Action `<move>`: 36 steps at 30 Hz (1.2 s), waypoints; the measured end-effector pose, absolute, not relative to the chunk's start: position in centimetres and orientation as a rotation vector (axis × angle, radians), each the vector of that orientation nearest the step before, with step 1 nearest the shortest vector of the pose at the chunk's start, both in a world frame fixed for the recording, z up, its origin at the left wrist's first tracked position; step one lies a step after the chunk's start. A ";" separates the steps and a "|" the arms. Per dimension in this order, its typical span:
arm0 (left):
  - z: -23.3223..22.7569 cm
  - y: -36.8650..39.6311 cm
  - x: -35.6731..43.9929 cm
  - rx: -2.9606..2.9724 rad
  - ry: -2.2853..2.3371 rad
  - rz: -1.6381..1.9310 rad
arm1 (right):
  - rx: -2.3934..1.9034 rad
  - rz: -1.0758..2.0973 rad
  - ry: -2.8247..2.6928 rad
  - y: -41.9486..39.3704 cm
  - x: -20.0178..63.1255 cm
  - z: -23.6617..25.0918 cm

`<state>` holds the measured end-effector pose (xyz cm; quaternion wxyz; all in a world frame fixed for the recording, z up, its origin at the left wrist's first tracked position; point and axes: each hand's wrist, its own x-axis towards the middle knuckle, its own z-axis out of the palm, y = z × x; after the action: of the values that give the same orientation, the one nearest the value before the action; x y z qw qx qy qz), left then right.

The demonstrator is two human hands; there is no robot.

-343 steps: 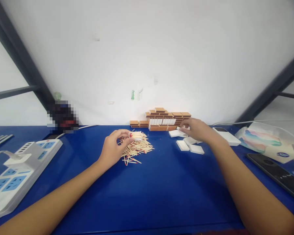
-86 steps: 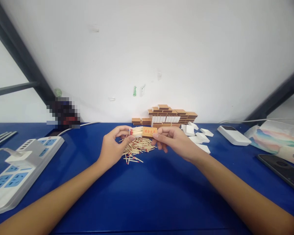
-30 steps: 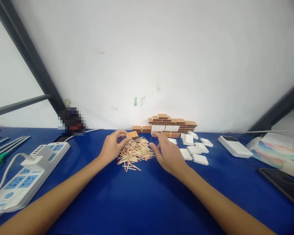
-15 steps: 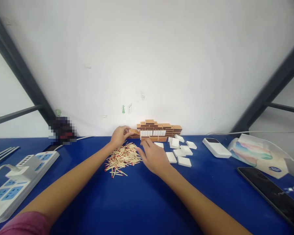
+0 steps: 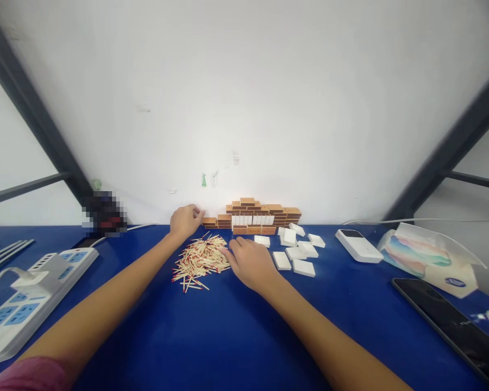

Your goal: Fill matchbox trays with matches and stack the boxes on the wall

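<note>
Head view: left hand [image 5: 185,220] loosely curled, empty, beside matchbox [image 5: 209,221] ending the stack [image 5: 261,213]; right hand [image 5: 250,263] flat, touching matches [image 5: 199,259]. Careless withdrawal could topple boxes

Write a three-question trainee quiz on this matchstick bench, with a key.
1. True or false: the left hand holds a pair of scissors.
2. What does the right hand rest beside? A) loose pile of red-tipped wooden matchsticks B) white power strip with blue sockets C) black phone
3. What lies right of the right hand on the blue table?

Key: 1 false; 2 A; 3 small white cardboard trays.
</note>
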<state>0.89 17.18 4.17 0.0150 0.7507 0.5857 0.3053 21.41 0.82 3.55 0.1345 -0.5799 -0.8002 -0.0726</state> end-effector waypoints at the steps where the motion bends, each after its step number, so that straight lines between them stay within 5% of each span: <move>1: 4.0 17.2 0.7 2.318 1.839 0.912 | -1.680 -0.210 -2.331 0.8 21.4 3.5; 16: 5.6 14.3 -3.8 2.421 1.496 0.743 | -1.761 -0.271 -2.320 1.6 23.0 3.9; 24: 1.8 10.4 -8.7 2.638 1.493 0.904 | -2.227 -0.339 -1.999 4.3 30.1 5.0; 30: 0.3 9.7 -6.7 2.879 1.080 0.916 | -2.490 -0.340 -1.786 4.6 35.7 5.3; 36: 0.6 9.1 -5.9 2.940 0.975 1.089 | -2.479 -0.347 -1.801 4.9 37.2 4.6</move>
<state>-5.93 9.09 0.59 -0.0709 0.8932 0.2961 0.3310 37.24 4.90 4.55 0.0291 -0.8035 -0.5839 -0.1124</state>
